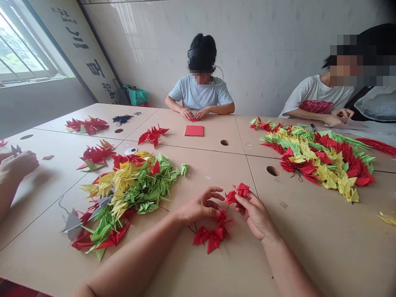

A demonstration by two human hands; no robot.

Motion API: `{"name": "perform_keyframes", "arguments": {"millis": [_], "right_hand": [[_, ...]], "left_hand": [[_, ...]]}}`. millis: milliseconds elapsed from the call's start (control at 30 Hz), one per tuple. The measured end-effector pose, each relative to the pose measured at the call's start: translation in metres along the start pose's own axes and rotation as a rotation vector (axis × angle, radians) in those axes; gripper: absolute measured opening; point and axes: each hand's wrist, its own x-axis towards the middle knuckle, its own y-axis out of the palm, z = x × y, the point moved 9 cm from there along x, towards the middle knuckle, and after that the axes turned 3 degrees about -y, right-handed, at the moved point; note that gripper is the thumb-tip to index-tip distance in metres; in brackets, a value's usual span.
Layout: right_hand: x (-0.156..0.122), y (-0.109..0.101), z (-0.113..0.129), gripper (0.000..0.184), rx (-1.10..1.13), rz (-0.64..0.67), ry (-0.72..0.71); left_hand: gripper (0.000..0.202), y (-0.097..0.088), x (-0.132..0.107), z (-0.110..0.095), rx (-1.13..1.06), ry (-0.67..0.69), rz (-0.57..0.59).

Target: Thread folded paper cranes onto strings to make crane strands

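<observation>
A string of folded red paper cranes [215, 238] on a dark thread lies on the table in front of me. My right hand [254, 212] is closed on the upper red paper cranes [243, 189], pinching one between thumb and fingers just above the tabletop. To its left, my left hand [206, 205] has its fingers bent and apart, with the thumb close to a red crane lower on the string. Whether that thumb touches the crane or thread I cannot tell. Left of my forearm is a large heap of green paper cranes [154, 181], mixed with yellow, red and grey ones.
Across the table [309, 247], a person [201, 88] folds red paper behind a red paper stack [194, 130]. Another person [321, 97] sits at right, near strung cranes [328, 154]. A co-worker's hand [20, 165] at left holds grey folded paper. Cable holes [272, 170] pierce the tabletop.
</observation>
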Motion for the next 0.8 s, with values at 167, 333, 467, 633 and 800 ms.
{"name": "perform_keyframes", "arguments": {"millis": [167, 333, 467, 633, 800], "right_hand": [[-0.001, -0.005, 0.014, 0.041, -0.377, -0.076, -0.171], [-0.022, -0.006, 0.060, 0.050, -0.818, -0.338, -0.614], [-0.021, 0.015, 0.055, 0.022, -0.879, -0.094, -0.559], [-0.021, 0.040, 0.025, 0.022, -0.789, 0.244, -0.329], [-0.018, 0.040, 0.012, 0.026, -0.639, 0.295, -0.182]], "left_hand": [[0.062, 0.001, 0.002, 0.006, 0.049, -0.008, 0.039], [0.055, -0.008, 0.003, 0.002, 0.081, 0.024, -0.081], [0.051, -0.009, 0.002, -0.006, 0.069, 0.064, -0.141], [0.050, -0.007, 0.003, -0.009, 0.058, 0.114, -0.120], [0.048, -0.004, 0.002, -0.011, 0.004, 0.117, -0.101]]}}
